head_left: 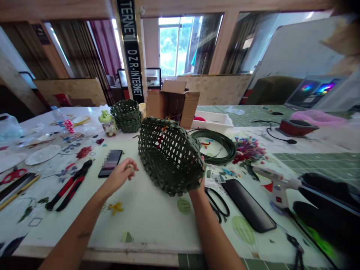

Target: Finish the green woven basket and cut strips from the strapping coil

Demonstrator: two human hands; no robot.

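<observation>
Only a narrow way lies between the left hand (120, 174) and the woven green basket (168, 155), the phone (110, 163) and red-handled pliers (70, 185) stand on the left of it, and the coil of green strip (218, 146), the scissors (216, 202) and the black case (247, 204) obstruct the right hand (198, 185).
</observation>
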